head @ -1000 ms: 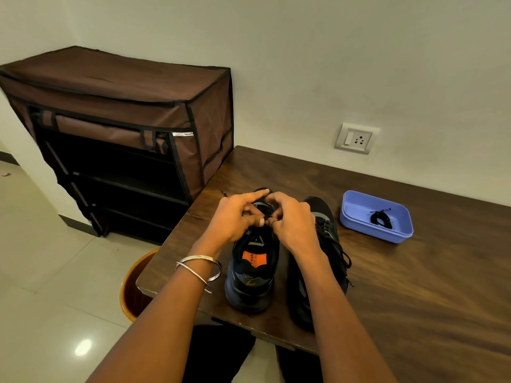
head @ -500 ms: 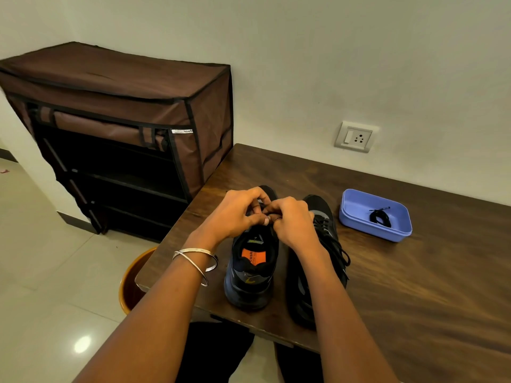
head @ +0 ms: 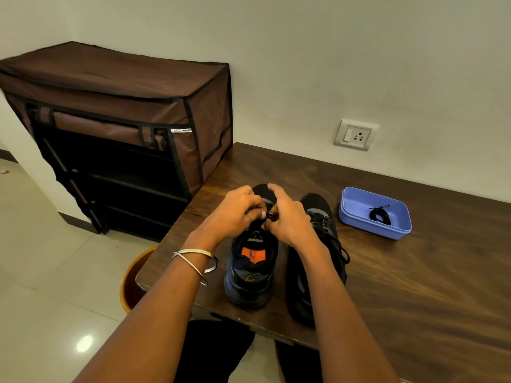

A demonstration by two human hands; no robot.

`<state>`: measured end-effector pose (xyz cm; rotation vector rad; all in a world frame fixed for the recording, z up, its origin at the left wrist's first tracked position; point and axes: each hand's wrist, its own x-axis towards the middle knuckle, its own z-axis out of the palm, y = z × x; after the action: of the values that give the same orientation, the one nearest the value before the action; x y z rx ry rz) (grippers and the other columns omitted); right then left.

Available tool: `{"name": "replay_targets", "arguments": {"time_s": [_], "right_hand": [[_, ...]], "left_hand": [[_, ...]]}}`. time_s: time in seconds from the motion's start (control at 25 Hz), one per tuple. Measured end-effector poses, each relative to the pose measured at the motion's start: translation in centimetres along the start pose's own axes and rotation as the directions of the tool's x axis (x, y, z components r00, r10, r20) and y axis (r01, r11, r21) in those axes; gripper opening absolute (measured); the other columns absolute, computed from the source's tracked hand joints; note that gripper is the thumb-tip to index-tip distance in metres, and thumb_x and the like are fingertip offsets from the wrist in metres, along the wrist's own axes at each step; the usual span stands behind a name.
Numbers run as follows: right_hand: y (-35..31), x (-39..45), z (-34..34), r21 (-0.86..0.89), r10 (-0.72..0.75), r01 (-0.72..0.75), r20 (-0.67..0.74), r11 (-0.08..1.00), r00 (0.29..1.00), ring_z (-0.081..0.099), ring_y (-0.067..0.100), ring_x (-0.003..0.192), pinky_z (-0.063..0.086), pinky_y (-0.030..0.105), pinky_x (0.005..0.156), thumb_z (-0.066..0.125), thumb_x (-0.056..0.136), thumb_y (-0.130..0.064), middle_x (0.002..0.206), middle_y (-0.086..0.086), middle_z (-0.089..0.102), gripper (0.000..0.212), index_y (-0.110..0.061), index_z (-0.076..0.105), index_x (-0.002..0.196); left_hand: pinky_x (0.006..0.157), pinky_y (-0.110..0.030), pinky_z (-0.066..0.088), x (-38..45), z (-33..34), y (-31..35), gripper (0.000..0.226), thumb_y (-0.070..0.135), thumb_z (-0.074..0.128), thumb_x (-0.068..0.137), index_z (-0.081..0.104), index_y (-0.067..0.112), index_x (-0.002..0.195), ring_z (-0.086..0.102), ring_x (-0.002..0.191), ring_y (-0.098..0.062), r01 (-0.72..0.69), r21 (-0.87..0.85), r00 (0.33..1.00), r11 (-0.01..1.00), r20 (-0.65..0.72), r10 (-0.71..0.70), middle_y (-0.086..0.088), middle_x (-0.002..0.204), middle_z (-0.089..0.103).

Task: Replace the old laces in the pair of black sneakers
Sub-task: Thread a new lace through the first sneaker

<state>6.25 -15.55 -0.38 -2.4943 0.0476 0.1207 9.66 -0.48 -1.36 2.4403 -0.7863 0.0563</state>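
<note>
The lace (head: pixel 268 215) on the left sneaker (head: pixel 253 261), standing on the table (head: pixel 414 286), is pinched by both hands; the right hand (head: pixel 287 217) index has been lifted since a moment ago; lacing is judged unfinished.

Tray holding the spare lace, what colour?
Light blue tray, head view.

Left sneaker (head: pixel 253 268) lacing and toe hidden behind both hands, right sneaker (head: pixel 318 244) inner side masked by right forearm, orange bucket (head: pixel 132 275) mostly under table (head: pixel 414 272), table cut off at right edge.
</note>
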Motion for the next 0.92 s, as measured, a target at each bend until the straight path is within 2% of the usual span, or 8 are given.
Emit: {"name": "replay_targets", "arguments": {"time_s": [0.08,0.2,0.4,0.52,0.64,0.72,0.8,0.92], "right_hand": [[-0.1,-0.1,0.0,0.041,-0.083,0.088,-0.115,0.995,0.99,0.064,0.026,0.1,0.051,0.045,0.095,0.071,0.083,-0.004,0.102,0.008,0.067,0.074,-0.022,0.04,0.148],[-0.1,-0.2,-0.5,0.035,-0.121,0.127,-0.139,0.991,0.983,0.068,0.028,0.095,0.056,0.047,0.087,0.061,0.084,0.009,0.097,0.011,0.072,0.051,-0.008,0.057,0.132],[-1.2,-1.1,-2.0,-0.33,-0.202,0.129,-0.196,0.935,0.96,0.061,0.031,0.109,0.049,0.044,0.093,0.057,0.089,-0.004,0.108,0.008,0.07,0.036,-0.016,0.062,0.123],[-1.7,-1.9,-3.1,-0.516,-0.155,-0.043,-0.334,0.856,0.93,0.049,0.026,0.116,0.033,0.048,0.097,0.059,0.091,-0.013,0.109,0.0,0.065,0.023,-0.019,0.064,0.113],[-0.6,-2.4,-4.8,-0.39,0.072,-0.343,-0.565,0.855,0.822,0.043,0.03,0.117,0.028,0.05,0.097,0.062,0.089,-0.008,0.108,0.005,0.064,0.018,-0.015,0.067,0.104],[0.5,-2.8,-5.9,-0.304,0.208,-0.479,-0.622,0.824,0.754,0.039,0.033,0.124,0.027,0.053,0.099,0.065,0.087,-0.006,0.113,0.01,0.061,0.015,-0.014,0.067,0.1],[1.1,-2.9,-6.4,-0.281,0.256,-0.459,-0.54,0.843,0.802,0.034,0.033,0.131,0.025,0.055,0.103,0.066,0.087,-0.006,0.124,0.009,0.057,0.022,-0.017,0.066,0.106],[-0.2,-2.5,-5.0,-0.139,0.144,-0.171,-0.182,0.975,0.973,0.043,0.024,0.128,0.026,0.047,0.104,0.065,0.091,-0.019,0.125,-0.002,0.062,0.036,-0.03,0.061,0.125]], "left_hand": [[0.074,-0.022,0.037,0.0,0.2,0.0,0.009,0.02,0.059,0.093,0.066,0.015,0.096,0.048,0.086,-0.011,0.022,-0.001,1.0,1.0,0.009,-0.021,0.002,0.09,0.05],[0.074,-0.026,0.042,-0.1,0.2,-0.2,0.009,0.019,0.06,0.092,0.065,0.012,0.092,0.053,0.085,-0.013,0.061,-0.03,0.998,0.998,-0.017,-0.061,0.0,0.088,0.057],[0.07,-0.023,0.045,-0.2,0.4,0.2,0.01,0.017,0.057,0.094,0.064,0.012,0.09,0.059,0.08,-0.013,0.096,-0.14,0.992,0.986,-0.07,-0.106,-0.001,0.085,0.066],[0.075,-0.032,0.05,0.0,0.7,0.4,0.009,0.016,0.056,0.094,0.063,0.015,0.089,0.06,0.081,-0.014,0.1,-0.132,0.99,0.986,-0.083,-0.111,0.0,0.086,0.065],[0.077,-0.033,0.052,-0.1,0.7,-0.5,0.007,0.015,0.058,0.093,0.064,0.016,0.089,0.06,0.082,-0.015,0.154,-0.16,0.98,0.975,-0.102,-0.171,0.003,0.087,0.063],[0.074,-0.024,0.049,-0.3,0.5,-0.8,0.007,0.014,0.06,0.092,0.067,0.015,0.09,0.058,0.079,-0.012,0.158,-0.172,0.976,0.973,-0.122,-0.18,0.005,0.086,0.062],[0.069,-0.012,0.039,-0.2,0.4,-0.7,0.007,0.015,0.061,0.092,0.068,0.016,0.092,0.053,0.077,-0.007,0.137,-0.127,0.979,0.982,-0.135,-0.154,0.007,0.085,0.06],[0.072,-0.019,0.038,0.2,0.6,-0.1,0.007,0.02,0.061,0.092,0.067,0.019,0.095,0.051,0.079,-0.009,0.125,-0.086,0.983,0.988,-0.121,-0.135,0.004,0.091,0.061]]}}
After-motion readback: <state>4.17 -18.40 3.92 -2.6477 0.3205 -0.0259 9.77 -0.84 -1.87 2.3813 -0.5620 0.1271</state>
